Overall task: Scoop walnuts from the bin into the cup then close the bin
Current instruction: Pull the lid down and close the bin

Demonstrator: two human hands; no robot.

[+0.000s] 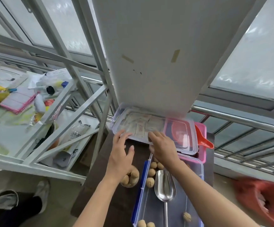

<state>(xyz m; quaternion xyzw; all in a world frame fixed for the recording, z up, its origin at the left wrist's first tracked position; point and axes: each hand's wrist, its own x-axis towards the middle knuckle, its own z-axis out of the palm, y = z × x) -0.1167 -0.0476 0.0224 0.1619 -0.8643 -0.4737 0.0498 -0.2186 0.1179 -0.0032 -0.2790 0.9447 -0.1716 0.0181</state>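
Two bare hands are up at the far end of the dark table (pixel 116 202). The left hand (pixel 121 154) has its fingers spread, fingertips on the near edge of a clear lid (pixel 149 126), thumb hanging free below it. The right hand (pixel 163 145) lies flat on that same lid, fingers extended; whether its thumb hooks under the rim I cannot tell. The lid is tilted, resting on a pink box (pixel 202 128), with one red scoop (pixel 205 141) poking out from behind it.

Count the walnuts: in the open bin (pixel 142 185), the one with the blue rim, about eight show, five clustered at the far end by the right wrist, three more near the bottom edge. One metal scoop (pixel 165 185) lies inside the bin, bowl pointing away, handle running toward the camera. One cup (pixel 131 177) stands just left of the bin, partly hidden under the left wrist, with several walnuts heaped in it.

Writing: printed sheets show through the lid, too blurred to read. On the left, a grey object (pixel 62 159) carries a small "70", and a clear bag (pixel 77 131) has dark lettering I cannot make out.

A white metal rack (pixel 64 99) crowds the left, its shelf cluttered with packets and a pink-edged pad (pixel 18 100). A white pillar (pixel 157 54) rises right behind the lid. A red slipper (pixel 262 199) lies on the floor at the right.
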